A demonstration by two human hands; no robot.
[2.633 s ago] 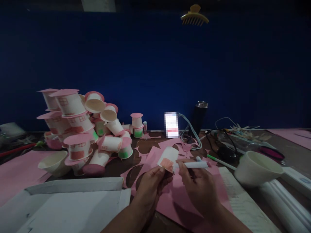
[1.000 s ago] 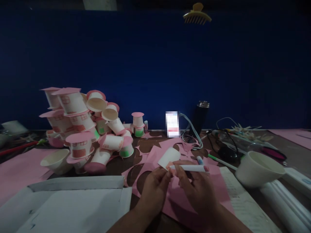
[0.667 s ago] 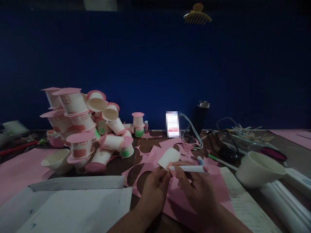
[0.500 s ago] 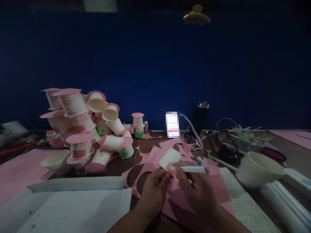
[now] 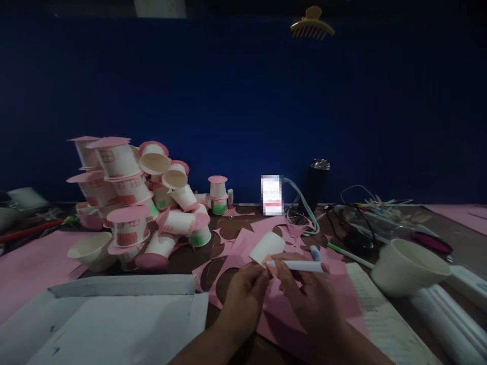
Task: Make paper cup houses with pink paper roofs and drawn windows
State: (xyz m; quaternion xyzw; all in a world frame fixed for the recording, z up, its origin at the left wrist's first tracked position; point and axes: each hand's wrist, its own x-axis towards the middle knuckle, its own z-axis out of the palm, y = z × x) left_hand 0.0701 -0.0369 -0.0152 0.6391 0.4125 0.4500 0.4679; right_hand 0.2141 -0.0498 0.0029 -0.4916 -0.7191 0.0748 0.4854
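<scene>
My left hand holds a small white paper cup tilted on its side over a pink paper sheet. In my right hand is a white marker with a pink end, lying crosswise with its tip at the cup's lower edge, where an orange patch shows. Both hands meet near the middle of the table, just in front of me.
A heap of decorated paper cups with pink lids fills the left. An open white box lies front left. A white bowl, cables, a dark flask and a second marker sit right.
The cup has been turned so its orange drawn patch faces mostly away. The marker tip has come up against the cup's lower edge. The hands have stayed in place.
</scene>
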